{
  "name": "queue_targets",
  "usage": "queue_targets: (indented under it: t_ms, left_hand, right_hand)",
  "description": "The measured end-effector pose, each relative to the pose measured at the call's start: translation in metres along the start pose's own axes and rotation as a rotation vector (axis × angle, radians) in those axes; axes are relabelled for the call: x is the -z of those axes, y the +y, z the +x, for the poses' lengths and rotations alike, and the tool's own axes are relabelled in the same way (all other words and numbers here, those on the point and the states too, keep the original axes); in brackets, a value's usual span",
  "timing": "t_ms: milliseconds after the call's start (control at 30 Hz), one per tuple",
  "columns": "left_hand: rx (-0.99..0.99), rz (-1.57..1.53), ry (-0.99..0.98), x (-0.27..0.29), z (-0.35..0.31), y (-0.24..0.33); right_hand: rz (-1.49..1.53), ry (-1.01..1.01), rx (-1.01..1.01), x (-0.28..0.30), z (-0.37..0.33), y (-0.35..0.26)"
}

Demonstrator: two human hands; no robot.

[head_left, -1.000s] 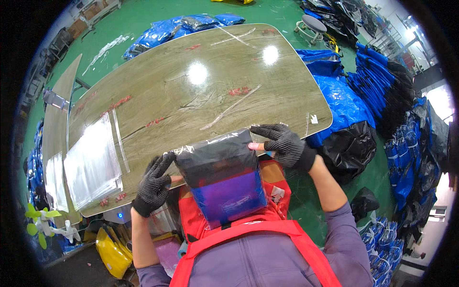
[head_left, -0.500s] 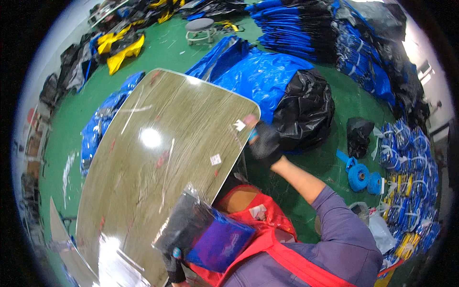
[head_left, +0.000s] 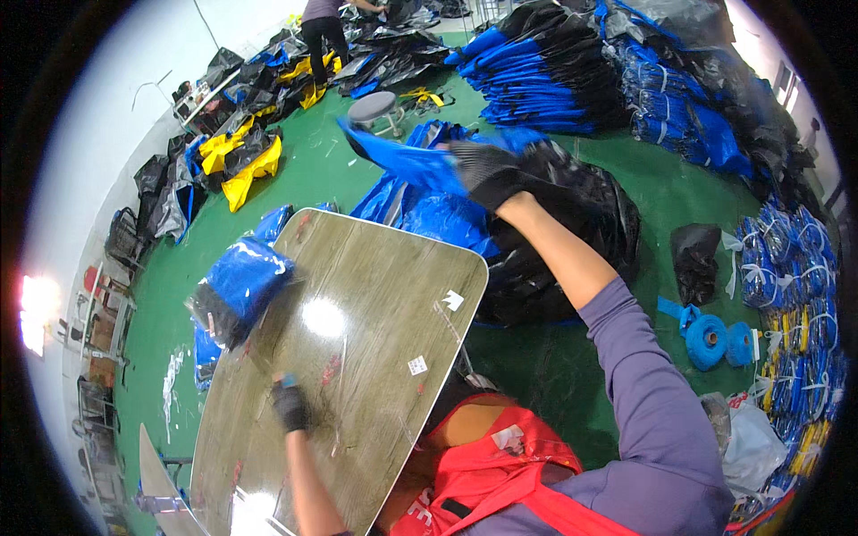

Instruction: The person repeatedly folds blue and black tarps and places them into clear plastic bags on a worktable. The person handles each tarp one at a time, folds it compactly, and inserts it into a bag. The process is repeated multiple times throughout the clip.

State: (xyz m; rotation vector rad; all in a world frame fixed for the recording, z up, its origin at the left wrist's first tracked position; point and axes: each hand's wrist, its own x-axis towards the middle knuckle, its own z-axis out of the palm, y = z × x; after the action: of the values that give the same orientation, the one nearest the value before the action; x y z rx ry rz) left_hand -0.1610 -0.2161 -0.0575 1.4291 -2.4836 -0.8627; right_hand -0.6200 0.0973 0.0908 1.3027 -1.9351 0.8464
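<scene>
My left hand [head_left: 291, 406], in a black fingerless glove with blue tape on a finger, is over the wood-patterned table [head_left: 384, 313]. Its fingers point forward, somewhat blurred, and nothing shows in them. Beyond it, apart from the hand, a clear-wrapped blue and black packet [head_left: 241, 284] is at the table's far left edge; whether it rests there or is in the air I cannot tell. My right hand [head_left: 487, 174], gloved too, grips a blue and black plastic sheet [head_left: 407, 161], lifted above a heap of the same material [head_left: 420, 210] behind the table.
More wrapped packets [head_left: 207, 357] lie on the floor left of the table. To the right are blue tape rolls [head_left: 706, 342], a black bag [head_left: 695, 259] and tied bundles [head_left: 791, 295]. A grey stool [head_left: 373, 107], stacked blue sheets [head_left: 536, 71] and another person [head_left: 323, 36] are farther back.
The wrapped packet has gone from my left hand at the near edge to the table's far left. My right hand has moved from the table's right edge to the heap and lifted a sheet.
</scene>
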Motion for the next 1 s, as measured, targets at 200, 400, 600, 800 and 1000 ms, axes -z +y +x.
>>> queue_targets:
  t_ms: [200, 400, 600, 800, 1000]
  left_hand:
    - [-0.679, 0.239, 0.020, -0.091, -0.069, 0.062]
    - [-0.604, 0.145, -0.218, 0.006, -0.212, 0.058]
    - [-0.186, -0.182, -0.469, 0.132, -0.296, 0.002]
    - [0.275, -1.140, -0.530, 0.235, -0.263, -0.098]
    - [0.225, 0.195, 0.463, 0.175, -0.258, -0.191]
  right_hand:
    - [0.665, -0.543, 0.589, 0.095, -0.037, -0.179]
    - [1.003, -1.526, 0.784, 0.103, -0.188, -0.269]
    - [0.951, -0.941, 0.346, 0.050, -0.116, -0.217]
    - [-0.100, -0.918, -0.450, -0.065, -0.066, -0.169]
    - [0.165, -0.859, -0.238, -0.090, -0.062, -0.196]
